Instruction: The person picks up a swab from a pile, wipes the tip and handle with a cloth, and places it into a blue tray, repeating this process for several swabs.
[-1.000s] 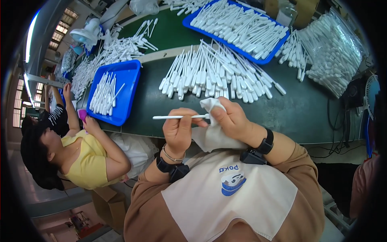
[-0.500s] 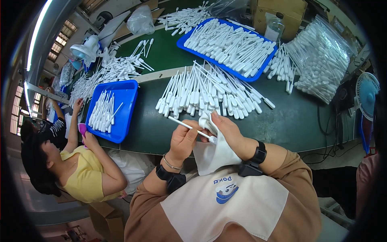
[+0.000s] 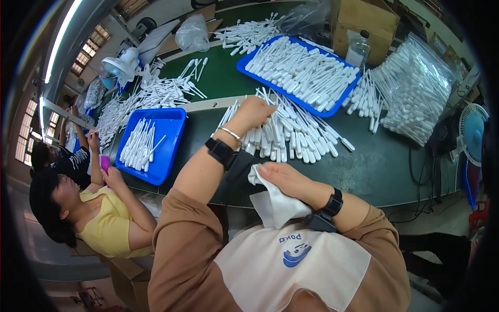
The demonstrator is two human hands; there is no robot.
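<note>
My right hand (image 3: 287, 179) is closed on a folded white cloth (image 3: 278, 205), which hangs down in front of my apron. My left hand (image 3: 255, 111) reaches over a pile of white plastic droppers (image 3: 296, 132), thin-stemmed with fat bulb ends. Its fingers are curled together at the stems, and what they pinch, if anything, is hidden. The pile lies on the dark green table, bulbs toward me. Just behind it, a blue tray (image 3: 240, 66) is heaped with more of the same droppers.
On the left stands a smaller blue tray (image 3: 179, 115) of droppers, with a loose heap (image 3: 156, 93) behind it. A co-worker in yellow (image 3: 112, 221) sits beside it, holding something pink. A bulging clear bag (image 3: 418, 99), a bottle (image 3: 358, 51), a carton (image 3: 364, 23) and a fan (image 3: 473, 130) occupy the right.
My left hand, which held a dropper against the cloth, has moved forward to the pile, and that dropper no longer shows at the cloth. My right hand keeps the cloth, slightly lower.
</note>
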